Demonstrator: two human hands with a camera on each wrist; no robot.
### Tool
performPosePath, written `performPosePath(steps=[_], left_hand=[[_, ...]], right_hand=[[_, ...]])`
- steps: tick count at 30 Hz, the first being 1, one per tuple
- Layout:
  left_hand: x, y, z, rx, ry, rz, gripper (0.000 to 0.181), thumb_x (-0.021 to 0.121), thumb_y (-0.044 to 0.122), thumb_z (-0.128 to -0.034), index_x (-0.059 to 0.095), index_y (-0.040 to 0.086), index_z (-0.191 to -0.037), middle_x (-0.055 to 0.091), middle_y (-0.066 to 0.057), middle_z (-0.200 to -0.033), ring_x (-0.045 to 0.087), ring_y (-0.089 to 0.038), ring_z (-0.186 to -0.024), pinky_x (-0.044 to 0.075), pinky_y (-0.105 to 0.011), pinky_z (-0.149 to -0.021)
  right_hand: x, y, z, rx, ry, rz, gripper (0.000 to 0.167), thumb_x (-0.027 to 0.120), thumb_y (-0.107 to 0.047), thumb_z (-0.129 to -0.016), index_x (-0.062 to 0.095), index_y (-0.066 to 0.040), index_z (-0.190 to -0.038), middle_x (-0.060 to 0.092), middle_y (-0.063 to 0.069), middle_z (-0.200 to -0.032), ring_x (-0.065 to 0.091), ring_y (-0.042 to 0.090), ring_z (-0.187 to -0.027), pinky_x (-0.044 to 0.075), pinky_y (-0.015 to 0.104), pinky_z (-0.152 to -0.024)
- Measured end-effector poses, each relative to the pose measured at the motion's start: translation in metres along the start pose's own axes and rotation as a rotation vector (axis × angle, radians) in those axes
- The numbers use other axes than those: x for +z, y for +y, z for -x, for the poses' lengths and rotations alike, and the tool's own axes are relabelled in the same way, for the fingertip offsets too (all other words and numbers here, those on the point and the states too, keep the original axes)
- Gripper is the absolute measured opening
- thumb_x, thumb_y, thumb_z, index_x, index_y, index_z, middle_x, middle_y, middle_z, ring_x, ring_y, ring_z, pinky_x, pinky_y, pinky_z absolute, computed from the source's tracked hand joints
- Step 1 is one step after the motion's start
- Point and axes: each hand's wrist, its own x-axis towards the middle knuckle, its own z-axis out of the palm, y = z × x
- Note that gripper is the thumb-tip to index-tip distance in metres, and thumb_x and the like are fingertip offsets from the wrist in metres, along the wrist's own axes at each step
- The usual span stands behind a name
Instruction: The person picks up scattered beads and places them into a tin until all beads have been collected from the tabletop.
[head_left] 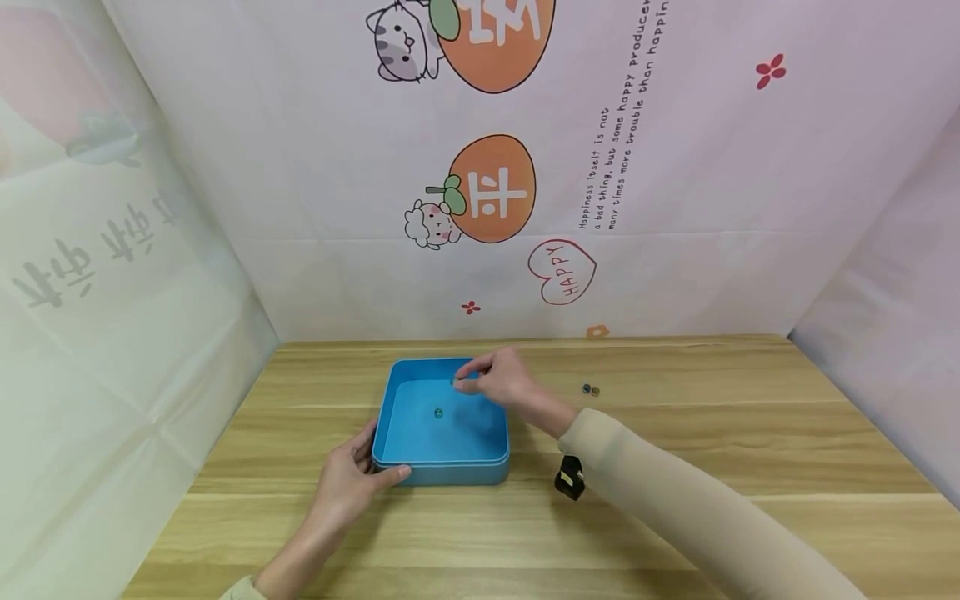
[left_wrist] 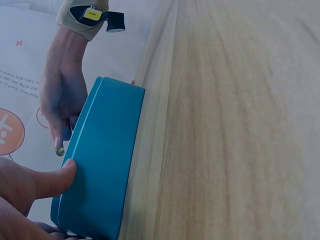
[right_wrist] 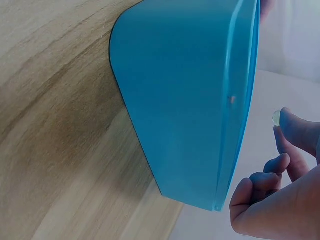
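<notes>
A square blue box (head_left: 457,475) without a lid stands on the wooden table. My left hand (head_left: 348,479) grips its near left corner, thumb (left_wrist: 64,176) on the front wall and the other fingers along the left side. Over the box's far right part, my right hand (head_left: 504,379) pinches a small clear greenish marble (right_wrist: 276,118) between thumb and forefinger, apart from the box floor. Another glass marble (head_left: 438,412) lies on the floor of the box near its middle.
To the right of the box, a dark bluish marble (head_left: 587,388) and a brownish marble (head_left: 596,391) lie side by side on the table (head_left: 675,517). A printed white cloth (head_left: 337,283) rises behind the table's far edge. A black wrist camera (head_left: 570,477) hangs below the right sleeve.
</notes>
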Motion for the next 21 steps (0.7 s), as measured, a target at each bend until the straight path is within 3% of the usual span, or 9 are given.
performPosePath(steps=[21], left_hand=[[0.000,0.002,0.001,0.004,0.004,-0.007,0.097,0.090,0.012,-0.0865,0.030,-0.007,-0.162,0.034,-0.030,-0.163,0.037,-0.042,-0.149,0.041,-0.052,-0.115]], right_hand=[[0.012,0.000,-0.008,-0.006,0.010,0.032,0.011,0.084,-0.017,-0.094,0.085,-0.009,-0.101,0.057,0.005,-0.082,0.050,0.022,-0.078,0.036,0.031,-0.064]])
